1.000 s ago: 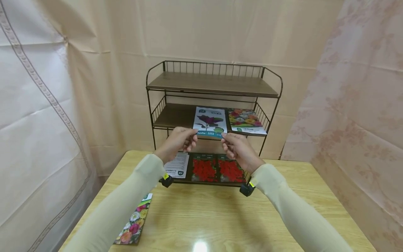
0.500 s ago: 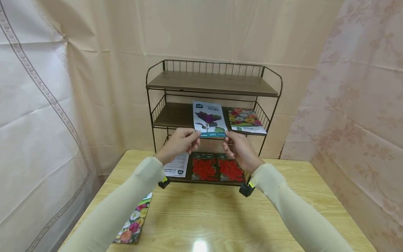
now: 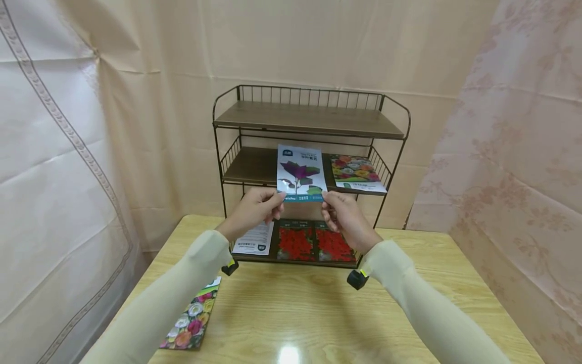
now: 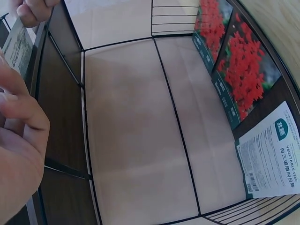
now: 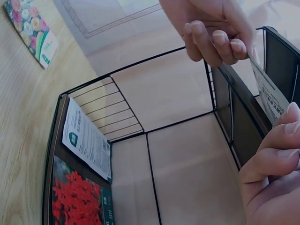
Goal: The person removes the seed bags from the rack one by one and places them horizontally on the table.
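Note:
A white seed packet (image 3: 301, 172) with a purple plant picture and a blue lower strip is held between both hands at the front of the rack's middle shelf (image 3: 252, 167). My left hand (image 3: 256, 210) pinches its lower left corner, and my right hand (image 3: 345, 215) pinches the lower right corner. The packet tilts up, its far end over the shelf. To its right on that shelf lies a packet with many-coloured flowers (image 3: 354, 169). In the right wrist view the held packet (image 5: 269, 93) appears nearly edge-on between the hands.
The bottom shelf carries two red-flower packets (image 3: 295, 244) (image 3: 335, 246) and a white text-side packet (image 3: 254, 240). Another flower packet (image 3: 193, 321) lies on the wooden table (image 3: 291, 303), partly under the left sleeve. The metal rack's top shelf (image 3: 309, 119) overhangs the middle one.
The held packet's far end has risen, so the packet now tilts up more toward me and shows more of its front. Both hands keep their pinch, the left shifting slightly left.

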`<act>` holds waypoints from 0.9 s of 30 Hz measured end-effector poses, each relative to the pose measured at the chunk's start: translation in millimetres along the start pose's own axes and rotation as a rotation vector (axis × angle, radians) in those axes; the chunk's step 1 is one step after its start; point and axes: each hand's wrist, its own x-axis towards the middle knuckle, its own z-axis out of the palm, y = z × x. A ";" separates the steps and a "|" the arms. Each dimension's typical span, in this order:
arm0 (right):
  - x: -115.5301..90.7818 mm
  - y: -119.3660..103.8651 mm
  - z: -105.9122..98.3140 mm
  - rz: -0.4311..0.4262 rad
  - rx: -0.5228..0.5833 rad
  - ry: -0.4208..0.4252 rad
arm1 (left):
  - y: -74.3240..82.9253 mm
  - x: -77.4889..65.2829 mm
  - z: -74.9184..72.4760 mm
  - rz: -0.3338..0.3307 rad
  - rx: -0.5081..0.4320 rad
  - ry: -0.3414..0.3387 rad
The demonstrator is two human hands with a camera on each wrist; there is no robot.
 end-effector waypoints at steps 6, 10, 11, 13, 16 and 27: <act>-2.8 -0.3 2.7 -0.031 -0.003 -0.028 | 0.6 -5.3 -1.3 0.029 0.003 0.002; -4.9 0.3 3.3 -0.038 0.002 -0.054 | 0.4 -9.5 -3.1 0.025 0.002 0.003; -5.5 1.0 3.3 -0.041 0.007 -0.063 | -0.1 -11.0 -3.4 0.022 0.000 0.003; -6.6 2.8 2.5 -0.049 0.018 -0.091 | -0.9 -13.6 -3.8 0.023 0.000 0.000; -9.4 5.8 0.1 -0.066 0.023 -0.131 | -2.3 -16.5 -3.3 0.030 -0.001 -0.010; -15.4 9.1 -0.3 -0.070 -0.020 -0.177 | -6.4 -26.0 -4.2 0.043 0.025 -0.030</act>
